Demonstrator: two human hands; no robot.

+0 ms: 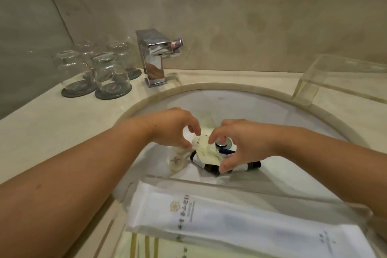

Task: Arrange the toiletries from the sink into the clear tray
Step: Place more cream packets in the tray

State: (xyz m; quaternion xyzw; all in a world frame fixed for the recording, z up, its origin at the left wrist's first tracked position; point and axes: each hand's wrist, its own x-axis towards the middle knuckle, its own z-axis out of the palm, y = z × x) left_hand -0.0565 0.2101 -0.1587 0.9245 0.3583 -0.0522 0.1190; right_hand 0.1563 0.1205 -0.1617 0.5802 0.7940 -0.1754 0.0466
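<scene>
Hotel bathroom: round sink (272, 107), chrome faucet (154, 58), upturned glasses (109, 75) on coasters, wrapped toiletries (209, 216).

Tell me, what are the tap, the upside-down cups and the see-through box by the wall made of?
The tap looks like polished, chromed metal: it mirrors the room. The cups look like clear glass, thick and shiny, though hard plastic is possible; they stand on dark coasters. The box looks like clear acrylic: flat walls with yellowish edges.

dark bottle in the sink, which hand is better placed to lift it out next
Right. The right hand has its thumb right at the dark bottle; the left hand is pinching the cream packet.
</scene>
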